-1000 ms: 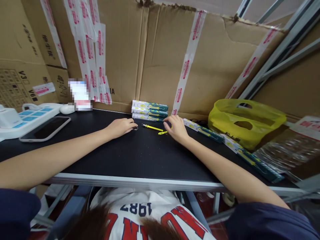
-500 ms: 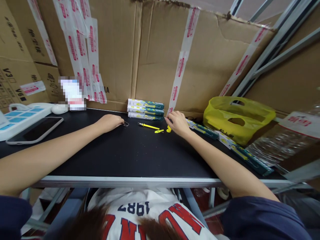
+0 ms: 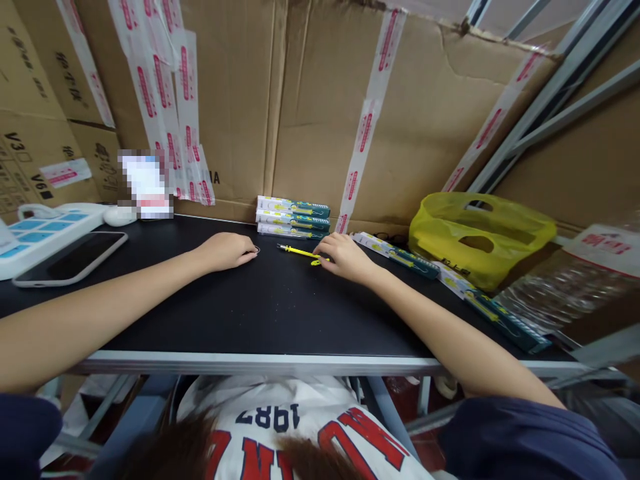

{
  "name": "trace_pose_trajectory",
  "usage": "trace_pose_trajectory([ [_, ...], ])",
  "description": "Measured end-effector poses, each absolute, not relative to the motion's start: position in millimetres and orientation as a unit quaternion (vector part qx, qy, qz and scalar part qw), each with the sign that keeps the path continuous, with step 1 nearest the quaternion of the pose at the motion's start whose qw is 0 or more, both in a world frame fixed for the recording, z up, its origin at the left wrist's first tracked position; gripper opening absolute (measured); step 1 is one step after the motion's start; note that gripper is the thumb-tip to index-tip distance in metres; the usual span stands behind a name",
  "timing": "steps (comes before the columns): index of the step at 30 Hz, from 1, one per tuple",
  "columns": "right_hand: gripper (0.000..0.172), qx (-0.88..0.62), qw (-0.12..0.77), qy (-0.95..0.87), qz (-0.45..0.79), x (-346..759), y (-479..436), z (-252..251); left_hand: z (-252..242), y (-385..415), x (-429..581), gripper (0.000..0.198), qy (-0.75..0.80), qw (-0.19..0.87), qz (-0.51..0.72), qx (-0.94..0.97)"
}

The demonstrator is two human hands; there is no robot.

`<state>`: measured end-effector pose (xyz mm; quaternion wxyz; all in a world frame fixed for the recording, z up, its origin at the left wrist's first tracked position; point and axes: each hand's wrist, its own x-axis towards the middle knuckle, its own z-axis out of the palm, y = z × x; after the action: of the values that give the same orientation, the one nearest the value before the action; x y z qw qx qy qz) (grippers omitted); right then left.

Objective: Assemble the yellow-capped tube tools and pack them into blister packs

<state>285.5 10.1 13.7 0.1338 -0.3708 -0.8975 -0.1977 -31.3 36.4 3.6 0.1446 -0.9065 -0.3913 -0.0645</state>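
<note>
My left hand (image 3: 229, 251) rests low over the black tabletop, thumb and fingers pinched at a thin curved metal wire (image 3: 258, 249) that barely shows past the fingertips. To its right lies a yellow rod (image 3: 300, 251) with a metal tip pointing left. My right hand (image 3: 346, 259) is at the rod's right end, fingers bent and closed at a small yellow plastic part (image 3: 315, 263). The palm side of this hand is hidden, as is another yellow piece near it.
Several printed slim boxes (image 3: 293, 219) are stacked against the cardboard wall (image 3: 310, 100). More slim boxes (image 3: 400, 255) lie to the right, before a yellow plastic bag (image 3: 480, 233) and a clear plastic bottle (image 3: 545, 290). At left are a phone (image 3: 75, 257) and a power strip (image 3: 50, 237).
My left hand has moved slightly right, covering most of the wire. My right hand has come left and nearer, over the yellow pieces by the rod's end.
</note>
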Motion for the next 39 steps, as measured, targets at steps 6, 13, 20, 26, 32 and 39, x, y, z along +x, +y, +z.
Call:
trace_pose_trajectory([
  [6, 0.025, -0.389, 0.130, -0.889, -0.202, 276, 11, 3, 2, 26, -24, 0.039, -0.293, 0.108, -0.096, -0.945],
  [13, 0.036, -0.467, 0.123, -0.842, -0.242, 256, 19, -8, 0, 21, -22, 0.037, -0.318, 0.093, -0.193, -0.923],
  [20, 0.019, -0.484, 0.148, -0.832, -0.228, 244, 19, -15, -4, 22, -21, 0.033, -0.384, 0.099, -0.267, -0.878],
  [26, 0.014, -0.436, 0.236, -0.840, -0.221, 246, 20, -14, -4, 20, -18, 0.036, -0.341, 0.116, -0.268, -0.894],
  [32, 0.014, -0.318, 0.305, -0.869, -0.224, 241, -2, -9, 1, 4, -7, 0.041, -0.258, 0.146, -0.258, -0.920],
  [39, 0.032, -0.278, 0.225, -0.911, -0.206, 242, -22, 0, -4, -11, 12, 0.035, -0.240, 0.226, -0.199, -0.923],
])
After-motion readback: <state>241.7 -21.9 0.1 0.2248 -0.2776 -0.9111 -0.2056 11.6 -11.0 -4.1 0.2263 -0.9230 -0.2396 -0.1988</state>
